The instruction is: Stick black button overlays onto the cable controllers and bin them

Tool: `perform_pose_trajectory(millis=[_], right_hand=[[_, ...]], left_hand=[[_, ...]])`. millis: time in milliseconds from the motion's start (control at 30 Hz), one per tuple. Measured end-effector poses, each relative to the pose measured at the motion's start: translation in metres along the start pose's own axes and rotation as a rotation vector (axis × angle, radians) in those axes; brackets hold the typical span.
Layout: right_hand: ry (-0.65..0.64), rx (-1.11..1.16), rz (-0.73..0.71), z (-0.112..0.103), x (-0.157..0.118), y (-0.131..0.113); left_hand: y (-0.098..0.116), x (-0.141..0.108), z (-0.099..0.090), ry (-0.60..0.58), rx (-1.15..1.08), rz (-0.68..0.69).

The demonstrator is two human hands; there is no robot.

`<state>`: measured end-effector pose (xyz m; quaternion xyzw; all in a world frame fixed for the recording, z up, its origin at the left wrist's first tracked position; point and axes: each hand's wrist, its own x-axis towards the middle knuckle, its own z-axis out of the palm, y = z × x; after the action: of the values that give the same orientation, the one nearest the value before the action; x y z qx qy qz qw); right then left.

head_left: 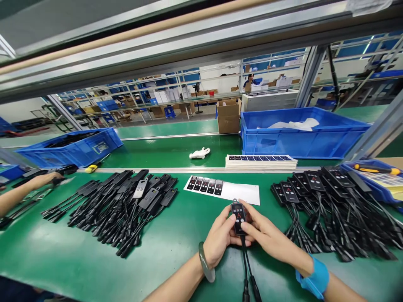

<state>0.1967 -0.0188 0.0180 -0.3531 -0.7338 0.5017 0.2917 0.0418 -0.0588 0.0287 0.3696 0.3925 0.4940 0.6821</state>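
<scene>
Over a green workbench (170,256), toward its near edge, left hand (217,240) and right hand (269,235) clamp a two-cable controller (239,213), thumbs on its face, fingers behind.

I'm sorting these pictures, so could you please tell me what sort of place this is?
Probably a factory assembly floor: a long green workbench, piles of corded black devices and blue plastic bins.

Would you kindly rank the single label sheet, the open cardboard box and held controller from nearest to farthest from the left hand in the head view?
1. Held controller: touching the left hand.
2. Single label sheet: just beyond the controller.
3. Open cardboard box: far back, left of the right-hand blue bin.
</scene>
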Motion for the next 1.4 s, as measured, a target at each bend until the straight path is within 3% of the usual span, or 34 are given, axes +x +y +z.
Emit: perform_pose_trajectory(millis=[167, 267, 500, 533, 600, 700, 800, 900, 967, 1067, 1133, 1267, 1400], right_hand=[[0.152, 0.087, -0.031, 0.015, 0.005, 0.006], [0.167, 0.086, -0.008, 0.021, 0.004, 0.006], [0.261, -0.337, -0.196, 0.014, 0.001, 0.000], [0.281, -0.404, -0.223, 0.008, 0.003, 0.000], [0.378, -0.577, -0.276, -0.009, 0.007, 0.001], [0.577, -0.896, -0.265, -0.046, 0.011, 0.004], [0.654, -1.269, -0.049, -0.077, 0.009, 0.005], [0.668, -1.489, 0.057, -0.085, 0.011, 0.003], [0.599, -1.407, 0.027, -0.076, 0.020, -0.001], [0.336, -1.068, -0.063, -0.051, 0.049, -0.006], [0.230, -0.923, -0.110, -0.033, 0.075, -0.005], [0.254, -0.837, -0.120, -0.005, 0.120, 0.003], [0.330, -0.744, -0.160, 0.007, 0.128, 0.005]], left_hand=[[-0.009, 0.004, -0.002, 0.011, 0.189, 0.070], [-0.011, 0.005, -0.003, 0.024, 0.262, 0.088], [-0.012, 0.011, -0.008, -0.004, 0.191, 0.193], [-0.010, 0.012, -0.011, -0.030, 0.289, 0.226], [-0.002, 0.018, -0.021, -0.025, 0.708, 0.359], [0.012, 0.028, -0.044, 0.170, 1.352, 0.512], [0.022, 0.036, -0.066, 0.415, 1.528, 0.448], [0.023, 0.037, -0.074, 0.537, 1.638, 0.356], [0.021, 0.035, -0.070, 0.547, 1.695, 0.320], [0.019, 0.030, -0.061, 0.538, 1.755, 0.293], [0.019, 0.028, -0.058, 0.523, 1.782, 0.281], [0.017, 0.026, -0.058, 0.484, 1.819, 0.278], [0.014, 0.028, -0.059, 0.502, 1.842, 0.259]])
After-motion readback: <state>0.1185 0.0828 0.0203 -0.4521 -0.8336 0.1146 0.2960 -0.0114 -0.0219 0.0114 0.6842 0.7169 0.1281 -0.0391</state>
